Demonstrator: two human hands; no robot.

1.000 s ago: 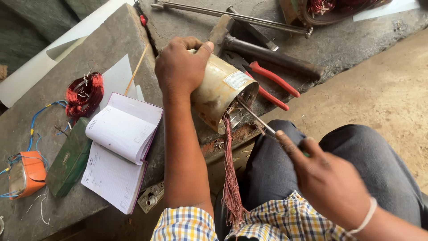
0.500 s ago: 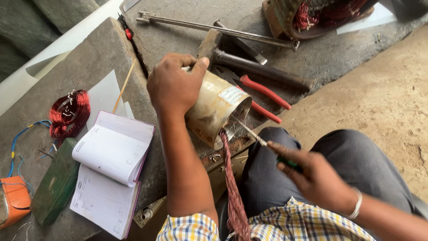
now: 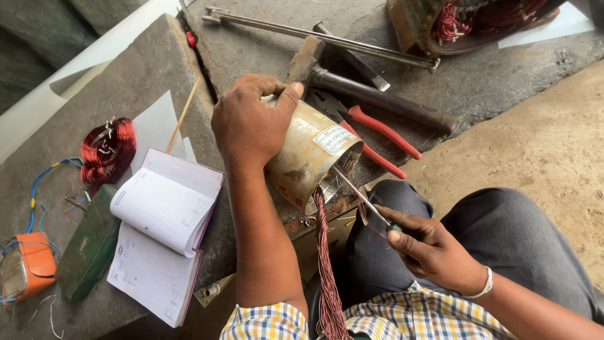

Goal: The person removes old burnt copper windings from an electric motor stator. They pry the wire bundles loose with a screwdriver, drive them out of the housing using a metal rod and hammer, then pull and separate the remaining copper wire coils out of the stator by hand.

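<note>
A: Quick rundown, big stuff first?

B: Stone tabletop (image 3: pixel 132 82), grey, runs far-left to centre. Person's sitting at its near edge, legs in dark trousers at right. Far right there's another motor (image 3: pixel 465 22) w/ red windings, partly out of view.

A: And the piece in hand?

B: Stator (image 3: pixel 311 154), a brass-coloured metal cylinder, tilted, open end facing near-right, centre of scene at the tabletop's edge. Left hand (image 3: pixel 248 123) is clamped over its top, thumb on the far rim. A bundle of copper wires (image 3: pixel 324 264) hangs out the open end, down btwn the knees.

A: Right hand?

B: Right hand (image 3: pixel 434 249), closed round a thin tool (image 3: pixel 358 195) w/ a dark grip; looks like a screwdriver or pick. Tip's inside the stator's mouth, near the wire bundle. Hands are apart, one per thing.

A: Step?

B: I'd judge it's stripping or prying the winding out of the slots. Next move prob needs the left hand to keep the stator steady while the tip levers along a slot, w/o slipping toward the thigh.

A: Rest of it?

B: Hammer (image 3: pixel 371 94) and long rod (image 3: pixel 314 34) far of the stator, red-handled pliers (image 3: pixel 380 135) just right of it. Open notebook (image 3: pixel 160 233) at left, red wire coil (image 3: pixel 110 148) further left, green case (image 3: pixel 88 249), orange meter (image 3: pixel 25 267) at left edge.
</note>
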